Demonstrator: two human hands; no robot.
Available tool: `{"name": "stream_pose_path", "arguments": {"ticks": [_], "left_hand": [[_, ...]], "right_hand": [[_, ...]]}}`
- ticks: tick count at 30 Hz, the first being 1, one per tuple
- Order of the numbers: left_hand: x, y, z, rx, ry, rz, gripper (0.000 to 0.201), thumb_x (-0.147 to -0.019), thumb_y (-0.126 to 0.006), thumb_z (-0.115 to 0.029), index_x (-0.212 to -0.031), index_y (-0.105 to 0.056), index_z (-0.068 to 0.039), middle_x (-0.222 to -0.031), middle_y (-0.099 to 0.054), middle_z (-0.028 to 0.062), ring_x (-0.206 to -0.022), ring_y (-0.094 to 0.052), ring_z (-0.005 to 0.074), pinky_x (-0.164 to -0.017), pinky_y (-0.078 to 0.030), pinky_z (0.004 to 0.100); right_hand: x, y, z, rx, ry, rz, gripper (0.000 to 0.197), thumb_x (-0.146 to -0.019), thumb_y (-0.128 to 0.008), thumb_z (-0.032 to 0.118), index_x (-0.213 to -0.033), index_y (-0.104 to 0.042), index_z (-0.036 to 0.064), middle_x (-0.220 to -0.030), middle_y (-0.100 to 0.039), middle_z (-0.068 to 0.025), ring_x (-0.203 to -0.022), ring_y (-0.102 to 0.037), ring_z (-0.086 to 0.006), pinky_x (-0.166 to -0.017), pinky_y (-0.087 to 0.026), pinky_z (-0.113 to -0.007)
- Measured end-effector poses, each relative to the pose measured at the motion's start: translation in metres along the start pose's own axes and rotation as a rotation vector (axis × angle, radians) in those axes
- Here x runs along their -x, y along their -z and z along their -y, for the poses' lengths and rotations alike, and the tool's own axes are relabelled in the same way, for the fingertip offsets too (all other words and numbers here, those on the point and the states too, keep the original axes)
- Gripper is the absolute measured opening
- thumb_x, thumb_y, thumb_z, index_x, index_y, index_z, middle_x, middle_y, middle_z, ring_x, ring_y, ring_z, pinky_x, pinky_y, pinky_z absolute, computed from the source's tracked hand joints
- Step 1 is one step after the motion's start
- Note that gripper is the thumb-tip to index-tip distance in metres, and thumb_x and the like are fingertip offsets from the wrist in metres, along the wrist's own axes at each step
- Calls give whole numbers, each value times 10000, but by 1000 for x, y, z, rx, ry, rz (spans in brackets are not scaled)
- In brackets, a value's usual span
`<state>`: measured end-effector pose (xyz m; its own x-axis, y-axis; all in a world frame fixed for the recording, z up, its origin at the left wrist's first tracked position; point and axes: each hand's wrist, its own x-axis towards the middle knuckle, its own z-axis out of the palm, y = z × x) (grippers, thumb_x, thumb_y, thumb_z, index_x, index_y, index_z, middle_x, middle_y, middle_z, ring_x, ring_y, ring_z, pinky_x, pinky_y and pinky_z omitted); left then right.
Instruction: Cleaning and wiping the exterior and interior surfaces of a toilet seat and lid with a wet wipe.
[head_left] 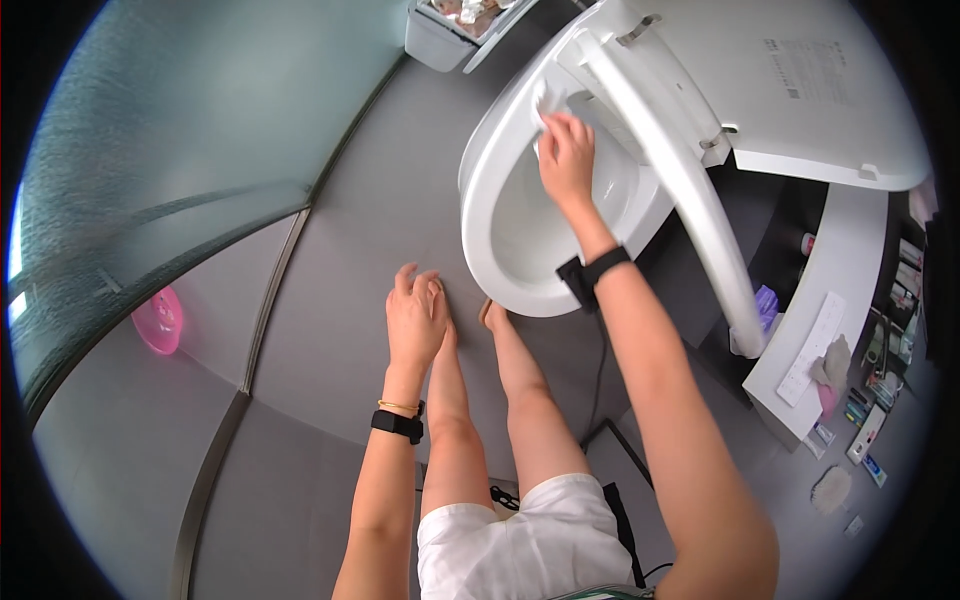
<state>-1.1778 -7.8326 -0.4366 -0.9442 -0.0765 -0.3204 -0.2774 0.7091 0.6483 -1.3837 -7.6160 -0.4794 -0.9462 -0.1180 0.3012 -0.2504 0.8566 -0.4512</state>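
Head view, right grip [568,158] pinching white tissue [546,102] by toilet rim [477,225], left grip [414,318] loosely spread, released

The right hand [567,160] and its white tissue [545,100] blur; the upper edge crops the bin [436,42]; print on the lid [745,100] is illegible.

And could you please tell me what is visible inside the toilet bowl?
Its white inner wall shows; whatever lies behind the right hand is covered and cannot be seen.
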Motion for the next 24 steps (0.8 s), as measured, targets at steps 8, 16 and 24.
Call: {"name": "stream_pose_path", "arguments": {"ticks": [8, 16, 24], "left_hand": [[-6, -2, 20, 131, 133, 2, 280, -826, -607, -92, -1102, -576, -54, -1268, -468, 154, -963, -588, 305, -815, -493, 384], [-21, 1, 1, 167, 142, 7, 275, -833, -597, -82, -1107, -579, -59, -1258, -472, 136, -960, -582, 252, -827, -485, 363], [9, -2, 6, 138, 184, 38, 263, -849, -595, -70, -1111, -576, -53, -1254, -479, 128, -955, -579, 240, -823, -482, 353]], "right_hand": [[66, -48, 30, -129, 219, 277, 371, -784, -534, 19, -1074, -683, 198, -1119, -538, -93, -1032, -488, -286, -913, -402, -385], [207, 53, -12, -129, 706, 996, 180, -781, -558, 129, -946, -625, 108, -1081, -553, 17, -1035, -509, -194, -855, -436, -339], [209, 139, -103, 1, 420, 1047, 142, -848, -531, 139, -954, -619, 109, -1031, -536, 11, -1001, -517, -215, -859, -436, -363]]}}
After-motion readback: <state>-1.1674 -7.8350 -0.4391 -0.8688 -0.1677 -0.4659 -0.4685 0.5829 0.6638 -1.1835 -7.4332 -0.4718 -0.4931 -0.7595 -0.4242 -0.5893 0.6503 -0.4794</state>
